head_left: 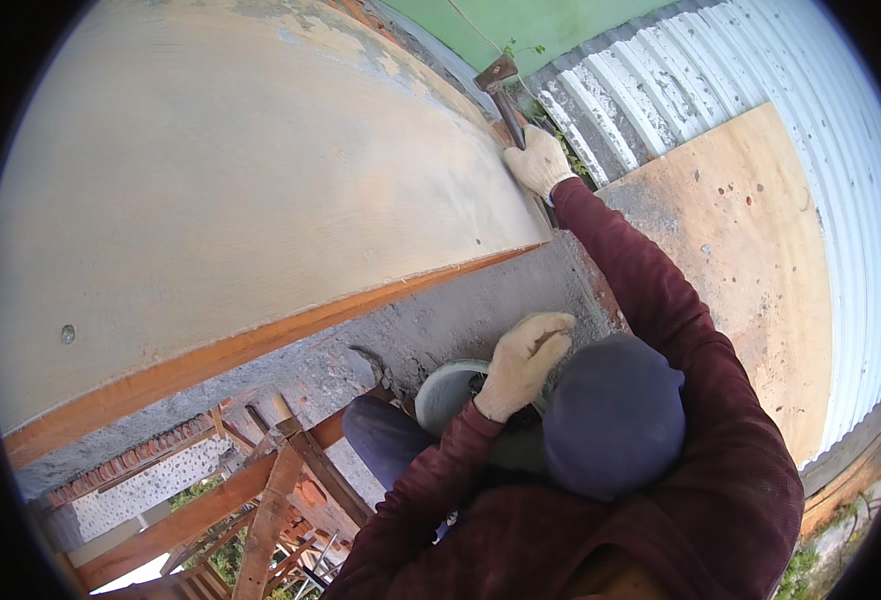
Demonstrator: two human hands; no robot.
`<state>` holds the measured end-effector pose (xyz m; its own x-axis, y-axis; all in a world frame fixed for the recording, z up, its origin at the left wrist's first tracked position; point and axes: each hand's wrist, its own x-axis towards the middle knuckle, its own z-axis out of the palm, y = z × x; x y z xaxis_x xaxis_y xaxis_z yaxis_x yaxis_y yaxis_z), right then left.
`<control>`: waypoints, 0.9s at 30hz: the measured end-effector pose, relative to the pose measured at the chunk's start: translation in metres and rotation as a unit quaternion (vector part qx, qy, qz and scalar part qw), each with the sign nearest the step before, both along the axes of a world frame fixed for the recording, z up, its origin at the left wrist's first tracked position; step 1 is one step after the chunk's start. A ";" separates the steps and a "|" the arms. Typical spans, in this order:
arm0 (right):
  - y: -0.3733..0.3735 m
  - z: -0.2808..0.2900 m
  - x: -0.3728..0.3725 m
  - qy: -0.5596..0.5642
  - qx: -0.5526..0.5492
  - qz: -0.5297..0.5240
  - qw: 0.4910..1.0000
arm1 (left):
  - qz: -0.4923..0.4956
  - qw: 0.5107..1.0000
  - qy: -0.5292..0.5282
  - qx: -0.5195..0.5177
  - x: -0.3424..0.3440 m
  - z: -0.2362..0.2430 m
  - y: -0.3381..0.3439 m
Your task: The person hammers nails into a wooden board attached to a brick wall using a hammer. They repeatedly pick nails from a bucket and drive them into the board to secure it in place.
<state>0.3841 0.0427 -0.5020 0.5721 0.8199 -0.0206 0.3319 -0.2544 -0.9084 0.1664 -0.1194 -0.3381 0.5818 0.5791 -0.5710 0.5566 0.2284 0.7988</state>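
Note:
My right hand (540,163), in a cream work glove, is closed around the dark handle of a hammer (495,72) with a rusty brown head. That arm reaches far forward, beside the end of a large plywood panel (260,180). My left hand (525,368), gloved alike, hangs over a pale bucket (440,395) between my knees. Its fingers are loosely bent with a gap at the thumb, and nothing shows in them. The bucket's contents are mostly hidden by this hand.
Rough grey mortar (500,290) tops the ledge before me, along the panel's orange-brown wooden edge (260,335). To the right lie a stained plywood sheet (740,250) and corrugated metal roofing (840,200). Timber beams (270,510) cross a drop at the lower left. A green wall (550,25) stands ahead.

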 end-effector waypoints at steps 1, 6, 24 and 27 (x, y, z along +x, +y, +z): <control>0.002 0.031 0.009 0.103 -0.043 0.046 0.993 | 0.076 0.995 -0.040 -0.057 0.003 -0.009 0.002; -0.002 0.085 0.078 0.193 -0.108 0.135 0.966 | 0.353 0.817 -0.312 -0.332 0.084 -0.081 0.038; -0.032 0.020 0.061 0.293 -0.083 0.136 0.943 | 0.517 0.729 -0.336 -0.298 0.188 -0.171 0.135; -0.024 0.020 0.058 0.258 -0.082 0.152 0.951 | 0.424 0.748 -0.426 -0.281 0.161 -0.204 0.151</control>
